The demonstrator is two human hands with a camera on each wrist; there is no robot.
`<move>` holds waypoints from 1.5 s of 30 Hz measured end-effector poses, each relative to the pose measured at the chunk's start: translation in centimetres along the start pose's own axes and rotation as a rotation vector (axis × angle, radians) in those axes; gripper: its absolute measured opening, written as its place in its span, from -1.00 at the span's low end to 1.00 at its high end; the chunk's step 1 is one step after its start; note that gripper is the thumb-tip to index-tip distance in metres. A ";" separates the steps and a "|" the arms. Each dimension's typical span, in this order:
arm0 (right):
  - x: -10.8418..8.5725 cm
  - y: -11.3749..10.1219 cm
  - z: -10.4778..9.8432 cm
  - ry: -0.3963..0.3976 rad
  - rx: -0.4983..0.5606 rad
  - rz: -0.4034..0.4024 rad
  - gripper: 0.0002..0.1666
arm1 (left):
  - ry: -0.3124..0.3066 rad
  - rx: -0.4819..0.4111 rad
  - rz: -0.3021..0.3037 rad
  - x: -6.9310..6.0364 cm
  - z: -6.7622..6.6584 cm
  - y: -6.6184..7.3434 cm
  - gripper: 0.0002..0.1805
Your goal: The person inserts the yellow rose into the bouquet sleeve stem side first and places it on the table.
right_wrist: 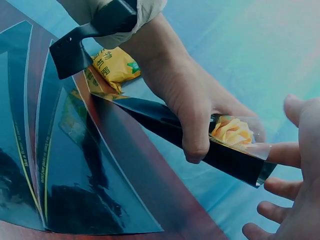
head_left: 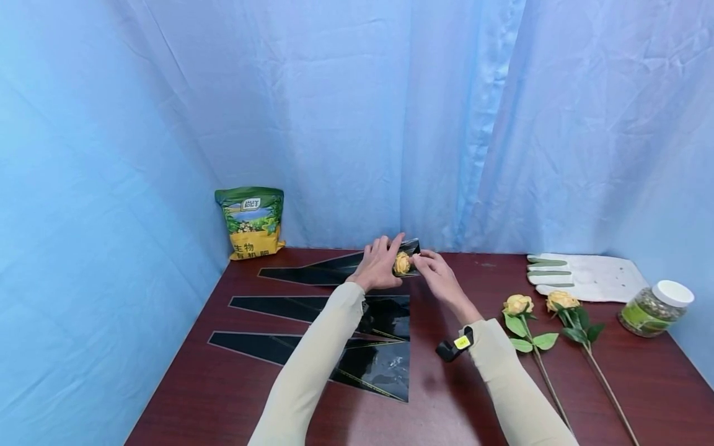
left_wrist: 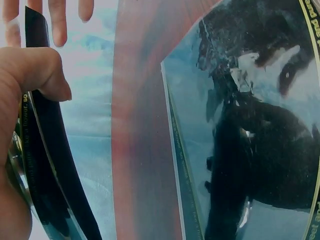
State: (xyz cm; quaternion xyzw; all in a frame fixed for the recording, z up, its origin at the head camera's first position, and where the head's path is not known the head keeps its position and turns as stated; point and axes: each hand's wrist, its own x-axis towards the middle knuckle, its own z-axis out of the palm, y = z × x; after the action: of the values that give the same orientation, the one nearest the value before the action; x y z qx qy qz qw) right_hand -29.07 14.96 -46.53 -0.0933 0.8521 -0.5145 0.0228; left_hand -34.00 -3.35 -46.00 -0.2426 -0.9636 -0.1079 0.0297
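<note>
A yellow rose sits inside the mouth of a black, clear-fronted flower sleeve near the table's back edge. My left hand grips this sleeve just below the bloom, thumb on the near side. At the sleeve's mouth is my right hand; in the right wrist view its index finger touches the rim, while the thumb and other fingers stand apart. The rose's stem is hidden in the sleeve. Two more flat black sleeves, a middle one and a near one, lie in front.
Two yellow roses, one left and one right, lie with stems toward me. Behind them are white gloves and a white-lidded jar. A green-and-yellow bag stands at back left. Blue curtains enclose the table.
</note>
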 end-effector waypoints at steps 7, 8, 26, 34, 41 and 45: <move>0.7 0.4 1.5 -0.013 -0.058 0.021 -0.38 | -0.033 0.040 -0.019 0.0 0.5 -0.4 0.16; 0.8 0.5 1.8 -0.016 -0.058 0.021 -0.39 | -0.037 0.044 -0.023 0.0 0.6 -0.4 0.16; 1.6 1.8 3.3 0.177 0.002 0.065 -0.70 | -0.106 0.109 -0.056 0.3 2.2 -1.9 0.08; 2.1 2.7 3.7 0.164 -0.018 0.074 -0.74 | -0.110 0.026 -0.074 -0.1 2.7 -4.0 -0.02; 2.2 3.6 3.7 0.150 -0.014 0.072 -0.73 | -0.131 -0.016 -0.072 -0.5 2.9 -5.4 0.00; 2.4 3.9 3.7 0.137 -0.032 0.070 -0.71 | -0.130 -0.034 -0.071 -0.7 2.7 -6.0 0.00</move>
State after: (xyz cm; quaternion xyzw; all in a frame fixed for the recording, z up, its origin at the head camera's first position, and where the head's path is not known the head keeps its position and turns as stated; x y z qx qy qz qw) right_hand -31.45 13.03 -51.56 -0.0283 0.8624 -0.5050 -0.0193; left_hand -36.21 -8.26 -49.92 -0.2155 -0.9695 -0.1090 -0.0411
